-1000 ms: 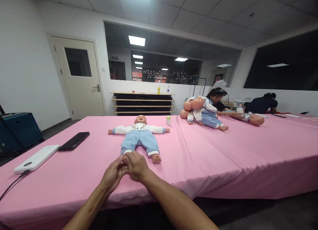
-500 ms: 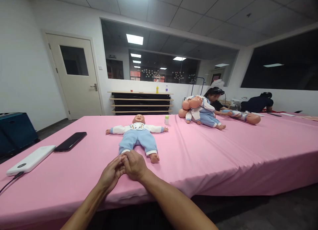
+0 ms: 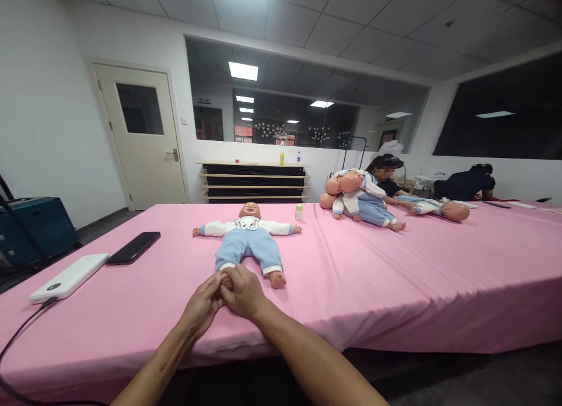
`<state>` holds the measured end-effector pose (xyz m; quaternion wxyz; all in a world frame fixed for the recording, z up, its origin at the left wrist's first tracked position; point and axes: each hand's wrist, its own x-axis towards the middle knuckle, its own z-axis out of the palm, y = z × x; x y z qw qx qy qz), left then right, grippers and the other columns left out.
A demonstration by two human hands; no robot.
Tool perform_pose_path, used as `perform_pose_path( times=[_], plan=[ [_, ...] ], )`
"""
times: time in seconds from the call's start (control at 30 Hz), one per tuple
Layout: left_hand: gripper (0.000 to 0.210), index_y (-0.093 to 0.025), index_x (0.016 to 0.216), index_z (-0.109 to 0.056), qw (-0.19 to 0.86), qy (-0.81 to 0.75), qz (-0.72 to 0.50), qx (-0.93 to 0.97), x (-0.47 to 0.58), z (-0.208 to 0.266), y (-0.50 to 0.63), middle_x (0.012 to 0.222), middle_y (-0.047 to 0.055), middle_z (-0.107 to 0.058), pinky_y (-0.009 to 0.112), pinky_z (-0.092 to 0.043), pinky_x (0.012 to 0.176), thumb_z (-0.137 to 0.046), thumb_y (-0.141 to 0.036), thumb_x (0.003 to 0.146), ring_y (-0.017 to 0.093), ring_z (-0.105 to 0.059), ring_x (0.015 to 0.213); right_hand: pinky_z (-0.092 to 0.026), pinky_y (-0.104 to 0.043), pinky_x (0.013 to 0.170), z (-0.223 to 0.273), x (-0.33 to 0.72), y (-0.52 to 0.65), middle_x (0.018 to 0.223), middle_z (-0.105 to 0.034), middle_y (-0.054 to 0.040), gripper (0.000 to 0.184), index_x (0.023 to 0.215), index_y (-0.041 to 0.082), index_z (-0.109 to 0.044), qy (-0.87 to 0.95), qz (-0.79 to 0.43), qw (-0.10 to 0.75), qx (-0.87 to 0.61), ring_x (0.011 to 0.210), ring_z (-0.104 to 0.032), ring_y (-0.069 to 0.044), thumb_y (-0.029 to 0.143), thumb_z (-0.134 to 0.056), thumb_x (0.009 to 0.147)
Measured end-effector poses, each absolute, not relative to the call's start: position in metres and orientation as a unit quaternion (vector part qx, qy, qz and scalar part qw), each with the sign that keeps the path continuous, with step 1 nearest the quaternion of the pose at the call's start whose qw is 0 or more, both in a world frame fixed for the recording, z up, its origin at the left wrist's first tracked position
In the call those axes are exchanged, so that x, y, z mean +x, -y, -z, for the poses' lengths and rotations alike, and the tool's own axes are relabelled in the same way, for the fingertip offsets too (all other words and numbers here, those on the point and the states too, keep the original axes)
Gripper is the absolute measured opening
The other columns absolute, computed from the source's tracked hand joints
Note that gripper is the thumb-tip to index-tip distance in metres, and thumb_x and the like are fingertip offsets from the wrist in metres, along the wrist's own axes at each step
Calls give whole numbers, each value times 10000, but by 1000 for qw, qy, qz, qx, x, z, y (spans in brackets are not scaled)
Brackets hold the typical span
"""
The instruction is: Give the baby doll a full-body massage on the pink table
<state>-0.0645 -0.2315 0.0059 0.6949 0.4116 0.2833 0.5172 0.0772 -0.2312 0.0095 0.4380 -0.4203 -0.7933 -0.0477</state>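
Observation:
A baby doll [image 3: 249,239] in a white top and light blue trousers lies on its back on the pink-covered table [image 3: 342,300], arms spread and feet toward me. My left hand [image 3: 204,303] and my right hand [image 3: 243,292] are both closed around the doll's foot on the left side of the view. The fingers meet over that foot and hide most of it. The doll's other foot [image 3: 276,279] lies free beside my right hand. A small bottle with a green cap [image 3: 299,212] stands near the doll's outstretched hand.
A black phone [image 3: 134,248] and a white power bank [image 3: 70,278] with a cable lie at the left. Several dolls [image 3: 362,198] are piled farther right, near a person [image 3: 386,175] with another doll [image 3: 439,209]. A second person [image 3: 463,182] leans over behind.
The view has shifted slightly, so everything sits a little farther right. Both hands stay on the same foot, with the right thumb and fingers slightly shifted on it.

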Motion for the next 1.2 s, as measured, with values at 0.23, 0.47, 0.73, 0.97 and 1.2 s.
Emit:
perform_pose_path(
  times=[0.23, 0.47, 0.73, 0.97, 1.2],
  plan=[
    [376, -167, 1175, -641, 701, -282, -517, 403, -63, -8, 232, 1173, 143, -655, 350, -545, 801, -648, -326, 834, 258, -619, 1048, -402, -275, 723, -9, 77, 230, 886, -551, -40, 188, 1011, 198, -543, 790, 24, 445, -422, 809, -519, -180, 260, -537, 834],
    [379, -171, 1159, -645, 694, -288, -515, 412, -63, -10, 235, 1107, 124, -669, 332, -548, 754, -661, -342, 821, 221, -637, 943, -401, -279, 718, -9, 78, 230, 893, -546, -45, 180, 1022, 187, -535, 796, 34, 432, -422, 809, -512, -181, 249, -517, 854],
    [382, -144, 1064, -673, 693, -282, -522, 410, -61, -14, 238, 913, 81, -666, 298, -538, 675, -722, -366, 758, 168, -623, 767, -386, -274, 701, -9, 78, 231, 887, -555, -50, 165, 994, 191, -540, 802, 56, 431, -410, 781, -500, -170, 251, -389, 965],
    [417, -161, 1143, -644, 688, -291, -511, 424, -63, -14, 238, 890, 64, -646, 286, -534, 662, -692, -383, 793, 147, -606, 729, -396, -275, 712, -9, 79, 230, 863, -554, -53, 199, 1005, 186, -539, 800, 60, 433, -412, 778, -506, -171, 251, -354, 978],
    [373, -165, 1122, -660, 685, -295, -525, 411, -62, -13, 236, 1066, 94, -646, 290, -545, 712, -694, -340, 794, 172, -611, 872, -418, -284, 761, -8, 78, 230, 918, -556, -69, 188, 1051, 170, -536, 801, 54, 433, -409, 827, -514, -179, 269, -409, 955]
  ],
)
